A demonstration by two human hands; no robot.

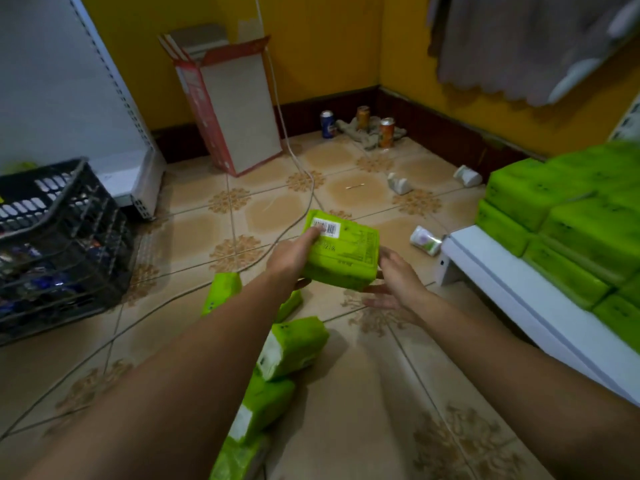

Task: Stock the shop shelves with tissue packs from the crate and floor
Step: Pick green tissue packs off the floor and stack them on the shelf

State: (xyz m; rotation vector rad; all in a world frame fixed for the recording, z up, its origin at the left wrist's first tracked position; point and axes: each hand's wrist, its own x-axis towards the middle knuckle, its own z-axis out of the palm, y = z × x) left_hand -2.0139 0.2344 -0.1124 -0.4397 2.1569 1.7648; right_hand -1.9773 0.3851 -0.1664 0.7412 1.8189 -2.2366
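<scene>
One green plastic-wrapped tissue pack, barcode label uppermost, was held in the air above the patterned tiled floor, between the body and the shelf. The left hand gripped its left end, thumb on top beside the barcode and fingers curled beneath. The right hand was spread, palm up, at the pack's lower right corner; whether it actually bore on the wrapper could not be told.

The low white shelf at the right already carried a stack of matching green packs, set at least two layers high and several rows deep. The near front strip of the shelf board was bare. That part of the work was judged well advanced.

At least four more green packs lay on the floor under and beside the left forearm, in a loose line running toward the camera. These were judged outstanding stock.

The black plastic lattice crate stood at the left, well apart from the shelf. Its contents showed dark with bluish patches; no green packs could be made out inside.

Also noted: a tall red-and-brown cardboard box leaning at the yellow wall, and drink cans in the corner.

Assessment: the task was partly complete, with the held pack due for the shelf and the floor packs to follow.
</scene>
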